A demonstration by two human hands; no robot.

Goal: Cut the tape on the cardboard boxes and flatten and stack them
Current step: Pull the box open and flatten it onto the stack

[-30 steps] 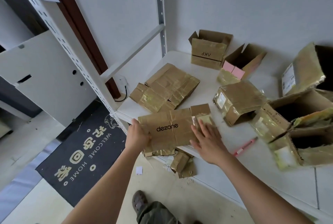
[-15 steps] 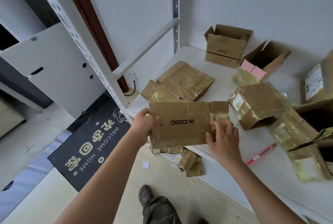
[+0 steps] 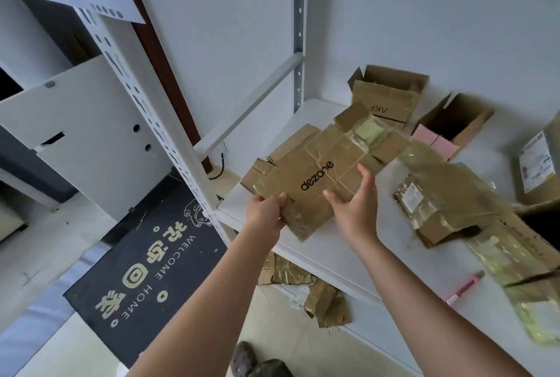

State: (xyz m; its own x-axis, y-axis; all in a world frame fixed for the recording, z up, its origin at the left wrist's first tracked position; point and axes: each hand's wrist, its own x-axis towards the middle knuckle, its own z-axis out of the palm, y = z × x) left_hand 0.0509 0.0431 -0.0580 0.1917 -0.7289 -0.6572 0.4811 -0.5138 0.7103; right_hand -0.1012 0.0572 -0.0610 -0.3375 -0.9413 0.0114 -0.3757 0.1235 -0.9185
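Down on the floor at the left lies a dark doormat (image 3: 145, 258) with "WELCOME HOME" on it, and beside it rises the perforated white upright (image 3: 157, 122) of the shelving. At the near corner of the white shelf (image 3: 327, 258) the person's left hand (image 3: 265, 214) has its grip closed on the lower left edge of the flattened dezone box (image 3: 315, 182), thumb on top and fingers curled under. The box is held tilted in the air above the shelf's left end, over another flattened box (image 3: 291, 143) that lies there, its taped flaps reaching toward the wall. The right hand (image 3: 354, 204) cups the box's near right edge from below, thumb and fingers raised around the cardboard, so that grip is also on the box. Under the shelf edge, scraps of taped cardboard (image 3: 306, 279) lie on the floor. Farther back stands an open box marked AKF (image 3: 388, 98), and to its right an open box with pink flaps (image 3: 451, 128). A tape-wrapped box (image 3: 445, 204) sits right of the hands, and a pink cutter (image 3: 465, 287) lies near the front edge.
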